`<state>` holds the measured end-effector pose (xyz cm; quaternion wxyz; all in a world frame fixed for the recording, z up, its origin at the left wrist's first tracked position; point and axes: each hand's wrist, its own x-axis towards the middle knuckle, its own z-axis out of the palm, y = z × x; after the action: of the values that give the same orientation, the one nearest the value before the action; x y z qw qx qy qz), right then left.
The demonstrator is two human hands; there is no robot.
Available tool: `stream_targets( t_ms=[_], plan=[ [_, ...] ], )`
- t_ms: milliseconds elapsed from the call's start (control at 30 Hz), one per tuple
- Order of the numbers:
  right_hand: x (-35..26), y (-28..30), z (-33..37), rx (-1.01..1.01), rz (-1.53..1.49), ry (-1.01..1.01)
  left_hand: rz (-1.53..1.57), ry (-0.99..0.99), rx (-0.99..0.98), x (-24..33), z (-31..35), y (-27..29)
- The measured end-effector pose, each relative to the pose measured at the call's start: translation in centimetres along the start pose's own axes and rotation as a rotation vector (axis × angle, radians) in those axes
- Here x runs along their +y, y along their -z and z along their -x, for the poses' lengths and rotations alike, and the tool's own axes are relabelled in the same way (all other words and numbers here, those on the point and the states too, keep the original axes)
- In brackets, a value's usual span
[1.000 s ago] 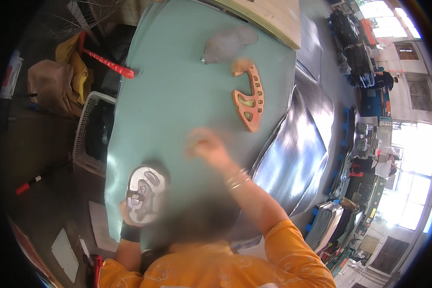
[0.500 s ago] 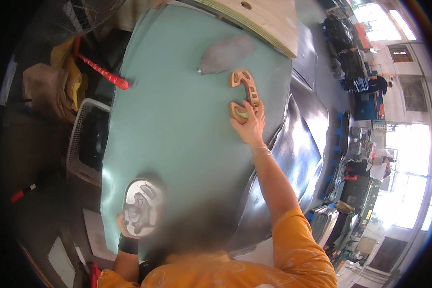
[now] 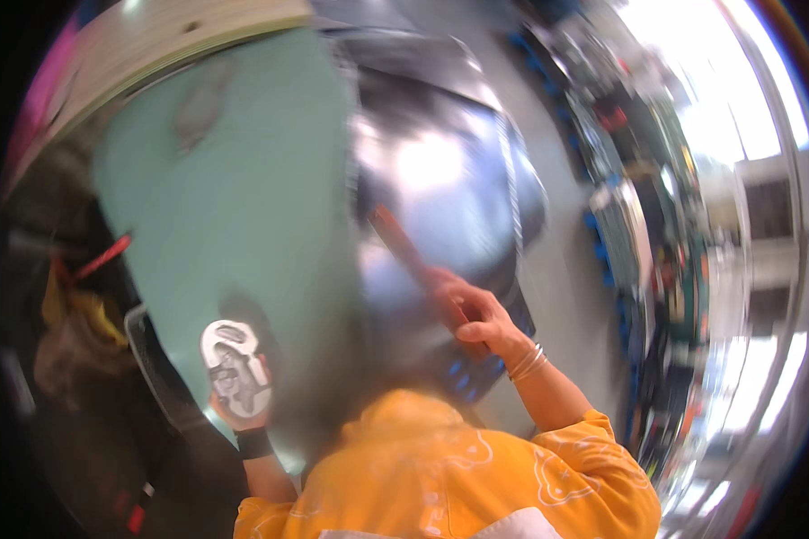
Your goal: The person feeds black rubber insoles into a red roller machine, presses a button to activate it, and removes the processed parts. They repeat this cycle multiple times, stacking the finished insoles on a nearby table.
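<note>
My left hand (image 3: 259, 404) grips a sole-shaped, silvery-white cutting die (image 3: 235, 366) by its side, over the near left edge of the pale green sheet (image 3: 243, 198). Out to the right, my right hand (image 3: 476, 314) has its fingers wrapped round an orange-brown cutting die (image 3: 400, 244), seen nearly edge-on and smeared by motion. This die is held above the shiny black sheets (image 3: 431, 180), clear of the green sheet. Farther off on the green sheet lies a grey, elongated, blurred piece (image 3: 200, 108), which neither hand touches.
A wooden board (image 3: 162, 36) crosses the far end of the green sheet. A red rod (image 3: 104, 255) juts in at the left, near a basket (image 3: 157, 359). Grey floor (image 3: 566, 296) runs along the right, with stacked goods (image 3: 622, 225) on blue pallets beyond.
My right hand has lifted the orange-brown die off the green sheet and swung it right and nearer. My left hand still holds its die. The whole view has turned to the right.
</note>
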<state>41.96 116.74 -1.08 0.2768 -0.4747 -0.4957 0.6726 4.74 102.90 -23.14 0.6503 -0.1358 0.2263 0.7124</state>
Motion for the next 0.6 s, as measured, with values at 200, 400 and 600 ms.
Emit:
stream_targets(
  t_ms=[200, 400, 600],
  plan=[
    [8.7, -2.7, 24.7, 0.441, -0.929, 0.085, -0.239, 0.392, -0.47, -1.9, 3.8, -8.4],
    [16.8, -10.5, 41.4, 0.845, -1.393, 0.474, -0.48, 0.843, -0.621, -12.4, 9.8, -14.0],
    [26.9, -21.2, 59.4, 1.127, -1.537, 0.907, -0.42, 1.428, -0.688, -29.0, 26.1, -7.0]
  ],
)
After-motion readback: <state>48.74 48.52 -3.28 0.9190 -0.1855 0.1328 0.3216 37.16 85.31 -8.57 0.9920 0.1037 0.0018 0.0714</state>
